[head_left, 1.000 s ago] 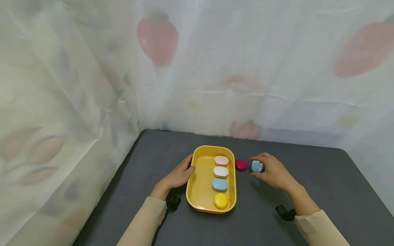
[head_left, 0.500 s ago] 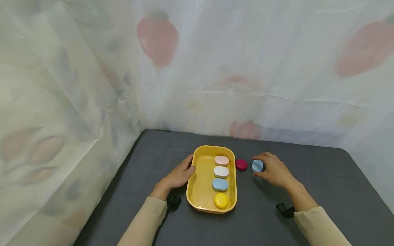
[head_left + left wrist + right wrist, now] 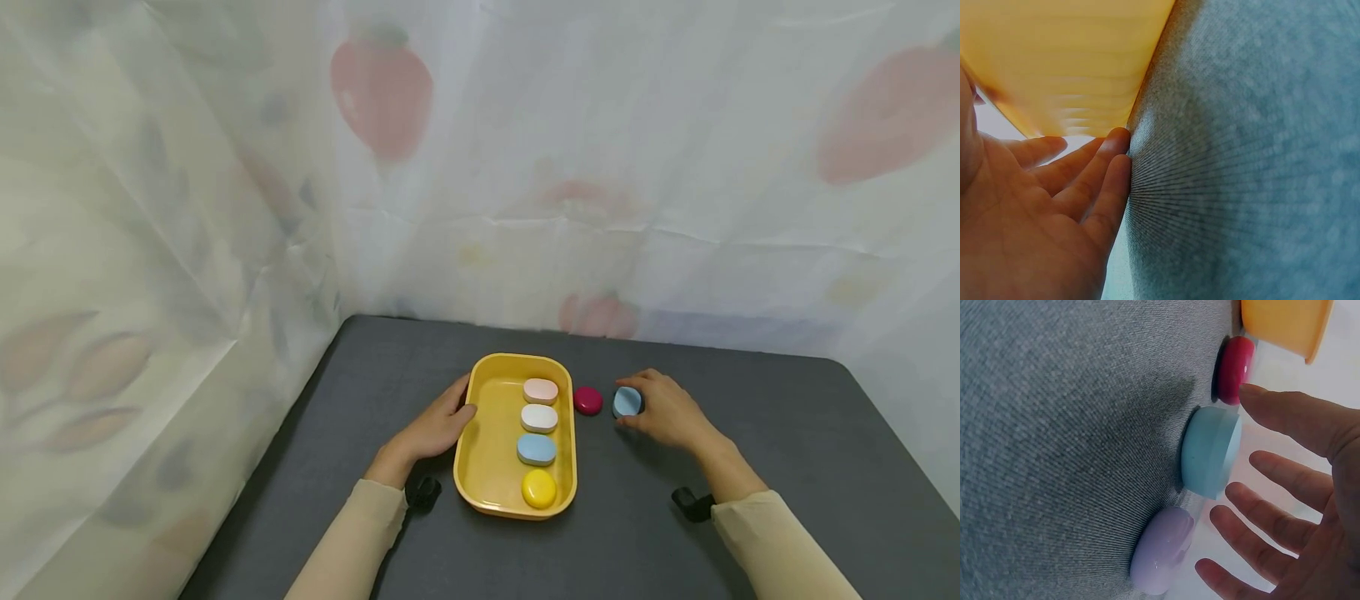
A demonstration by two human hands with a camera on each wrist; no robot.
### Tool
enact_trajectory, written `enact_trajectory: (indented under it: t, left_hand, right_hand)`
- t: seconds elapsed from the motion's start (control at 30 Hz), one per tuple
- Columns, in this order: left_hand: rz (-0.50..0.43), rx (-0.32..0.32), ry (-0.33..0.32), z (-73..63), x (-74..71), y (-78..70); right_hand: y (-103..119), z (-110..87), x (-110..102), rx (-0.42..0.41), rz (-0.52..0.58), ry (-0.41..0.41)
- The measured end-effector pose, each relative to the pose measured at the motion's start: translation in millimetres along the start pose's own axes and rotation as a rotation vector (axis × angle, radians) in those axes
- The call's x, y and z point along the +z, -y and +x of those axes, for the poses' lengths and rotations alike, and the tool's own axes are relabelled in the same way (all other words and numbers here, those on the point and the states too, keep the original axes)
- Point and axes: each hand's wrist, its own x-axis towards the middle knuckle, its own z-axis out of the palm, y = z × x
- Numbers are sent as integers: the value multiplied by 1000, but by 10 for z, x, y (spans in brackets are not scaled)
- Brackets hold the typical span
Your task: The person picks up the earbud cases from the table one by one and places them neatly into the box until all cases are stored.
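Observation:
My left hand [image 3: 433, 427] holds the left side of a yellow tray [image 3: 483, 467], thumb over the rim. In the left wrist view its fingers [image 3: 1088, 178] touch the outer wall. Inside, along the tray's right side, lie rounded pieces: pale pink [image 3: 541, 391], white [image 3: 539, 418], blue [image 3: 536, 450] and yellow [image 3: 539, 489]. My right hand [image 3: 667, 410] is at a light-blue rounded piece [image 3: 627, 402] on the table; in the right wrist view its spread fingers [image 3: 1272, 519] stand apart from that piece. A round magenta piece [image 3: 588, 401] sits between it and the tray.
A lavender piece [image 3: 1163, 550] lies beside the light-blue one in the right wrist view; the right hand hides it from the head view. Dark grey cloth covers the table [image 3: 637, 525]. Pale printed curtains [image 3: 510, 150] hang behind and at the left.
My right hand has shifted slightly right, and the light-blue piece shows more fully between thumb and fingers. The left hand and tray stay in place.

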Motion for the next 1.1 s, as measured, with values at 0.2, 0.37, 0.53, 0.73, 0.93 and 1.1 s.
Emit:
enact_trajectory:
  t: [0.2, 0.37, 0.53, 0.73, 0.93, 1.1]
  left_hand:
    - [7, -13, -3, -1, -12, -7]
    - [15, -2, -10, 1, -12, -10]
    - [-2, 16, -1, 9, -15, -13]
    - [11, -6, -5, 12, -13, -28]
    - [18, 13, -13, 10, 2, -20]
    - [27, 19, -12, 10, 8, 2]
  right_hand:
    - [0, 43, 9, -5, -6, 19]
    - [12, 70, 1, 5, -7, 39]
    - [18, 94, -3, 17, -7, 59]
    - [-3, 96, 10, 33, 5, 73]
    - [-28, 85, 28, 25, 12, 62]
    - [-29, 87, 36, 21, 14, 48]
